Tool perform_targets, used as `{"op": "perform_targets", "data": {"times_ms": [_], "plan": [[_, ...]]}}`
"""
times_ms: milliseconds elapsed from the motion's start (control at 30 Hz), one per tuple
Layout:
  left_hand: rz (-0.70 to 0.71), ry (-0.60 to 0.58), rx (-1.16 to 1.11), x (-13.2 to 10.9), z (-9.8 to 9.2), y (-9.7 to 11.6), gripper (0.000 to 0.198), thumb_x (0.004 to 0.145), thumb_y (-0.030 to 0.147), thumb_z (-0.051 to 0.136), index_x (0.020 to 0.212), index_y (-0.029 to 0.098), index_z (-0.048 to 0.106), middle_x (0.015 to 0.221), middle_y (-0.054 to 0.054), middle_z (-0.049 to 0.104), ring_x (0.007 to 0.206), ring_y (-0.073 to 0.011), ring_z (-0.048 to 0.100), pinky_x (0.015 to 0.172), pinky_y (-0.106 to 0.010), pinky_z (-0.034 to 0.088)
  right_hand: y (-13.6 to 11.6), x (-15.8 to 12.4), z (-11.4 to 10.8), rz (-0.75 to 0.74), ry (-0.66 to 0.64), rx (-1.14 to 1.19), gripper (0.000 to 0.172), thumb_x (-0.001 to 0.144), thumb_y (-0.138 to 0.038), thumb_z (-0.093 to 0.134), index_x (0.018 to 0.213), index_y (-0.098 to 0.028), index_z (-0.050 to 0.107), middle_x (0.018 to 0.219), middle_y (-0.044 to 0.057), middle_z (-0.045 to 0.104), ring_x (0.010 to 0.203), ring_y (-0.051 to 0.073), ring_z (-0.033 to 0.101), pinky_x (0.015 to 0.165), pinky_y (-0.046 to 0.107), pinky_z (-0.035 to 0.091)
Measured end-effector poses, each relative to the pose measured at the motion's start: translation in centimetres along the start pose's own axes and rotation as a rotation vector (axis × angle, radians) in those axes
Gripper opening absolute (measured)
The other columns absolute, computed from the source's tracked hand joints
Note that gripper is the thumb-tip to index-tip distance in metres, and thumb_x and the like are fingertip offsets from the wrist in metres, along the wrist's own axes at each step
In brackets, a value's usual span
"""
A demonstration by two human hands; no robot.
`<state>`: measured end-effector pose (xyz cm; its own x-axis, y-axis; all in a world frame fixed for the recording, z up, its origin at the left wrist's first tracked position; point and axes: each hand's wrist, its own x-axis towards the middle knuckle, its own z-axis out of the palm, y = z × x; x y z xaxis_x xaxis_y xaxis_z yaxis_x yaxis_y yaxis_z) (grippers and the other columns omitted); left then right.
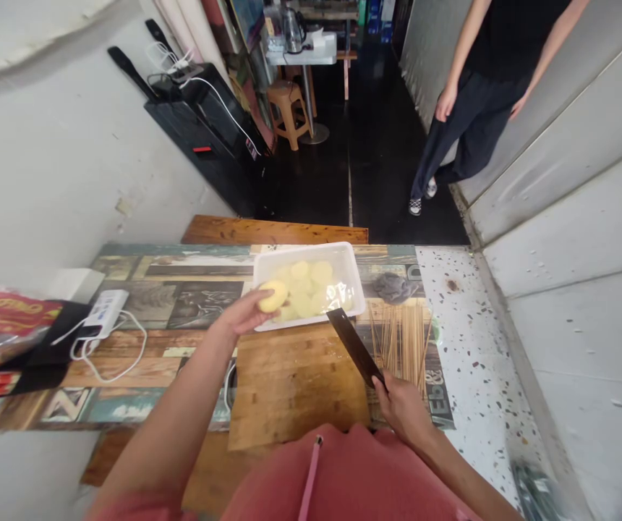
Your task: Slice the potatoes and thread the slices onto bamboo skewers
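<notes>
My left hand [246,312] is closed round a peeled yellow potato [273,295] at the near left edge of a white plastic tub [343,255]. The tub holds several more peeled potatoes in water. My right hand [404,409] grips the handle of a dark cleaver [353,346], whose blade points away over the right edge of a wooden chopping board [294,383]. The board lies bare between my two hands, just in front of the tub.
A bundle of bamboo skewers [402,340] lies right of the cleaver, with a grey cloth [395,287] behind it. A white power strip [105,311] with its cable and red packets [1,325] sit at the left. Another person [479,94] stands beyond the table.
</notes>
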<state>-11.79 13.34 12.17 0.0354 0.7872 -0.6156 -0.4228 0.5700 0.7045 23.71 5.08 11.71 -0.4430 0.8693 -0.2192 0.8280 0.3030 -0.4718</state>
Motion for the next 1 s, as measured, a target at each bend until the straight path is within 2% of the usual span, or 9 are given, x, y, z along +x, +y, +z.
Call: {"op": "perform_targets", "data": {"times_ms": [100,200,367,433,533,633,800,900,1000], "plan": [[-0.093,-0.140,0.040,-2.7,0.6,-4.0,0.059,0.070,0.030,0.064,0.124,0.017,0.043,0.107,-0.014,0.060,0.081,-0.0211,0.063,0.053,-0.022,0.048,0.0,0.1,0.3,-0.018,-0.003,-0.005,0.034,0.092,-0.029,0.025,0.079,-0.014,0.053,0.059,0.005,0.061,0.052,0.015,0.058,0.049,0.023,0.031],[-0.074,-0.084,0.220,-4.1,1.0,-8.6,0.063,0.065,0.028,0.067,0.123,0.016,0.045,0.108,-0.012,0.060,0.086,-0.0207,0.061,0.066,-0.028,0.050,0.1,0.1,0.7,-0.020,-0.025,-0.034,0.033,0.092,-0.028,0.026,0.078,-0.014,0.053,0.056,0.005,0.060,0.050,0.015,0.058,0.048,0.023,0.030],[0.294,0.288,0.817,-4.0,1.6,-15.9,0.058,0.062,0.021,0.064,0.118,0.016,0.050,0.118,-0.010,0.054,0.109,-0.0254,0.049,0.093,-0.041,0.039,-0.1,0.2,1.5,-0.064,-0.083,-0.063,0.031,0.092,-0.026,0.027,0.079,-0.014,0.053,0.059,0.004,0.061,0.051,0.014,0.058,0.049,0.023,0.030],[0.437,0.342,1.024,-3.8,1.6,-18.2,0.058,0.064,0.017,0.060,0.120,0.015,0.049,0.120,-0.012,0.049,0.112,-0.0255,0.045,0.097,-0.043,0.035,-0.4,0.3,1.8,-0.092,-0.126,-0.083,0.029,0.091,-0.024,0.028,0.080,-0.015,0.053,0.060,0.004,0.062,0.053,0.014,0.058,0.049,0.023,0.030],[0.570,0.335,1.232,-3.6,1.4,-20.6,0.058,0.068,0.014,0.055,0.125,0.016,0.044,0.123,-0.013,0.043,0.113,-0.0265,0.042,0.095,-0.045,0.036,-0.8,0.4,2.2,-0.126,-0.194,-0.127,0.025,0.090,-0.020,0.030,0.080,-0.016,0.053,0.062,0.003,0.062,0.055,0.013,0.058,0.051,0.023,0.031],[0.635,0.349,1.354,-3.9,1.3,-21.6,0.058,0.072,0.014,0.054,0.128,0.018,0.040,0.124,-0.014,0.040,0.114,-0.0281,0.040,0.094,-0.047,0.037,-0.9,0.4,2.6,-0.125,-0.230,-0.176,0.023,0.090,-0.019,0.033,0.082,-0.016,0.054,0.063,0.003,0.063,0.056,0.013,0.059,0.050,0.023,0.031],[0.677,0.283,1.426,-5.0,1.3,-20.9,0.062,0.076,0.022,0.056,0.133,0.017,0.033,0.122,-0.015,0.042,0.115,-0.0286,0.040,0.095,-0.049,0.036,-0.7,0.5,3.1,-0.098,-0.274,-0.195,0.022,0.090,-0.018,0.033,0.083,-0.016,0.054,0.065,0.004,0.065,0.058,0.014,0.060,0.052,0.023,0.032],[0.705,0.179,1.433,-5.6,0.7,-20.2,0.056,0.079,0.023,0.052,0.132,0.018,0.034,0.124,-0.015,0.043,0.117,-0.0273,0.040,0.096,-0.049,0.036,-0.9,0.7,2.9,-0.095,-0.305,-0.208,0.023,0.090,-0.018,0.032,0.085,-0.016,0.055,0.067,0.005,0.066,0.061,0.014,0.062,0.052,0.023,0.033],[0.676,0.010,1.500,-5.9,-0.4,-19.5,0.055,0.080,0.020,0.050,0.133,0.020,0.032,0.131,-0.014,0.041,0.122,-0.0269,0.035,0.097,-0.049,0.035,-1.3,0.9,2.8,-0.101,-0.337,-0.234,0.022,0.089,-0.019,0.034,0.086,-0.016,0.056,0.068,0.005,0.066,0.062,0.015,0.062,0.052,0.022,0.033]]}}
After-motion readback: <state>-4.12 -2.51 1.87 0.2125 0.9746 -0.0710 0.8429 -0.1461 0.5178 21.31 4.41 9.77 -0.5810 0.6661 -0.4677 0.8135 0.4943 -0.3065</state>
